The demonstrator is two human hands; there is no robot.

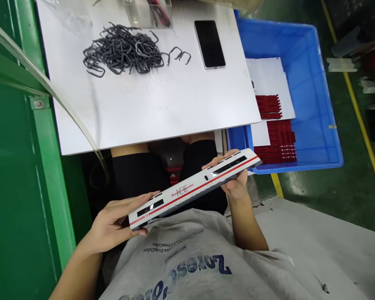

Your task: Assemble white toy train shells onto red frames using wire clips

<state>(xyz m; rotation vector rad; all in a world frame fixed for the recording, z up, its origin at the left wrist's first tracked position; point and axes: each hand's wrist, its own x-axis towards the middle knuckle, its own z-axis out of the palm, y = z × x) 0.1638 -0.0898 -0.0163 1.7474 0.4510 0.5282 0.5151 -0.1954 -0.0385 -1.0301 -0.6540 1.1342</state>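
1. I hold a model train carriage (193, 187) across my lap, above my grey T-shirt (187, 258) and below the table edge. Its body is white and long, with a red stripe, dark windows, a grey underside and red "ICE" and "Bordrestaurant" lettering.
2. My left hand (111, 223) grips the nearer end, fingers closed over the top and thumb along the lower side.
3. My right hand (236, 185) cradles the farther end from beneath, fingers curled up around the edge.
4. Ahead lies a white board (150, 108) bearing a heap of dark grey wire clips (121, 50), a smartphone (209, 43) and a clear acrylic holder (146, 12).
5. To my right, a blue plastic crate (312, 96) holds white paper (268, 79) and red plastic pieces (278, 141).
6. To my left run a green metal frame (46, 166) and a clear tube (46, 91). A yellow floor line (356, 108) crosses the green floor beyond the crate.
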